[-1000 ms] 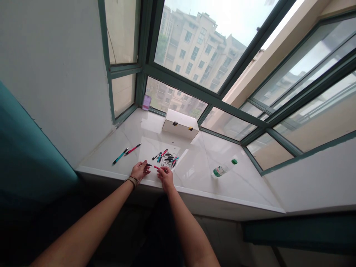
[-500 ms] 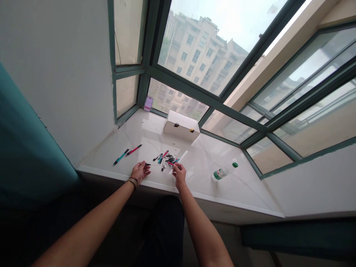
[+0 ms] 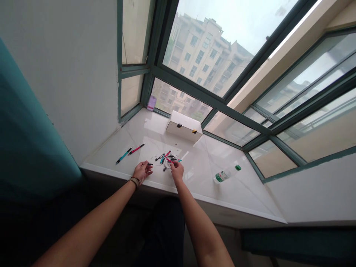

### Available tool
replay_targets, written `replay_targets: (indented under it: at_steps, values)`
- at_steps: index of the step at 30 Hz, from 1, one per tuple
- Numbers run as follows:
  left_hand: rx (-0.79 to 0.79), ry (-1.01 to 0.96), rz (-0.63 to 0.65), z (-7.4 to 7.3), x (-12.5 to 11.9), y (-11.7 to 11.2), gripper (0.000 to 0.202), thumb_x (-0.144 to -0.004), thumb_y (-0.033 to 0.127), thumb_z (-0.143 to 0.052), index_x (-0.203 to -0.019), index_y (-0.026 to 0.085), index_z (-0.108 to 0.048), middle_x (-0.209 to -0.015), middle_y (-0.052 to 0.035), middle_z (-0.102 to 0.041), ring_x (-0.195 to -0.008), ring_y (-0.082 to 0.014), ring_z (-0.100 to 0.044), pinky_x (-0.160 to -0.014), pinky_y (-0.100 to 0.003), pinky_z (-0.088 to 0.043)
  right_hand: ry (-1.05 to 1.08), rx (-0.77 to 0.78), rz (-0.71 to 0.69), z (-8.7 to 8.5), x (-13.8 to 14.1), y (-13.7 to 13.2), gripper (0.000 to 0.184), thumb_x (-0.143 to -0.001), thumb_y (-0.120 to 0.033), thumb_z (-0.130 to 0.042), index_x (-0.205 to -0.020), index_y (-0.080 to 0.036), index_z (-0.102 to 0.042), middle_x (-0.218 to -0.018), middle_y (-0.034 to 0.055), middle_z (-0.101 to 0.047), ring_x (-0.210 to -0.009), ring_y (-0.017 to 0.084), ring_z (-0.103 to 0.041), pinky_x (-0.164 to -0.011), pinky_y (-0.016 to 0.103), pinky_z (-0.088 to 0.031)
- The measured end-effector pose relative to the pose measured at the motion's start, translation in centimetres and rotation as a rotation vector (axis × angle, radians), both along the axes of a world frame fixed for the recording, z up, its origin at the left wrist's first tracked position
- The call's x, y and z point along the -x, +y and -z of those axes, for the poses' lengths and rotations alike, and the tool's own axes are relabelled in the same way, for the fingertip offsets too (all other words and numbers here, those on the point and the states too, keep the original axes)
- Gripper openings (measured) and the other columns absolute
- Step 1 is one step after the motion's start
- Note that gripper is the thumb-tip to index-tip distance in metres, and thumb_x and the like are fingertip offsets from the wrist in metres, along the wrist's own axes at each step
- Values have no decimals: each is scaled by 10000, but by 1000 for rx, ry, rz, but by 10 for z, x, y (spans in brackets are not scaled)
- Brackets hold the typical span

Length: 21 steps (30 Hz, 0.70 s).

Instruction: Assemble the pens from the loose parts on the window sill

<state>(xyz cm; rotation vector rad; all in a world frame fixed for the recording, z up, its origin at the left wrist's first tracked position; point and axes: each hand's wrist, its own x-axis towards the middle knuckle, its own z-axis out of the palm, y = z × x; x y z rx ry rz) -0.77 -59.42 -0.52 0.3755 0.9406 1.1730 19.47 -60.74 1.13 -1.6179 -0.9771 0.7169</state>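
My left hand (image 3: 142, 171), with a band on its wrist, pinches a short black pen part (image 3: 150, 164). A thin, pale rod like a refill sticks out of it to the right. My right hand (image 3: 177, 171) is closed on a red pen barrel (image 3: 169, 160) that points up and left. Between and beyond both hands lies a loose pile of pen parts (image 3: 162, 159) in black, blue, red and clear. To the left of the pile, a blue pen (image 3: 124, 155) and a red pen (image 3: 137, 149) lie side by side on the white sill (image 3: 194, 178).
A white box (image 3: 184, 128) stands at the back against the window. On the right is a clear bottle (image 3: 226, 174) with a green cap. A small purple item (image 3: 151, 103) is in the far left corner. A teal curtain (image 3: 25, 141) hangs at the left.
My right hand has moved slightly left with the red barrel, nearer the rod in my left hand. My left hand keeps its pinch. The whole view has shifted a little.
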Motion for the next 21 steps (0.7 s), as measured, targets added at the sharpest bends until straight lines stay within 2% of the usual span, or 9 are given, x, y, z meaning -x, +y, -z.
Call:
replay_targets:
  at_steps: [3,5,10,15,18,21]
  values:
    - [-8,3,2,1,0,1,195,-841,333,-613,-873,165,-518,-685,-26,-647,-516,-84,-581,-533,-262,-550,-207,-23,50,-8,-7,0,204,-689,-363,-646,-806,-204,-697,-735,11,-670,-685,162,-572,-670,253,-432]
    - [-9,8,2,2,0,1,194,-840,333,-613,-879,166,-522,-691,-26,-649,-520,-83,-583,-533,-259,-550,-243,11,54,-10,-11,1,190,-688,-355,-646,-797,-209,-703,-738,11,-674,-696,174,-578,-712,269,-427]
    - [-3,0,12,1,0,0,202,-833,331,-622,-884,167,-516,-688,-24,-648,-514,-81,-580,-532,-256,-547,-230,82,4,-5,-11,1,253,-672,-319,-668,-904,-226,-711,-809,14,-685,-793,203,-592,-810,310,-420]
    - [-7,0,12,3,1,2,199,-822,316,-636,-882,163,-524,-694,-31,-654,-518,-87,-584,-531,-264,-549,-339,6,11,-3,7,-10,300,-716,-267,-633,-1006,-211,-682,-993,71,-653,-939,218,-558,-874,310,-403]
    - [-12,4,30,5,1,2,202,-813,312,-648,-876,157,-535,-703,-35,-659,-522,-89,-588,-538,-266,-550,-273,28,-58,-3,25,-15,196,-796,-360,-567,-865,-211,-675,-865,50,-661,-818,193,-580,-755,279,-442]
    - [-12,13,55,5,0,2,203,-816,317,-646,-880,148,-553,-693,-35,-660,-515,-85,-583,-538,-258,-547,-34,152,-180,2,43,-15,343,-850,-493,-480,-756,-201,-632,-622,3,-623,-502,135,-528,-506,236,-407]
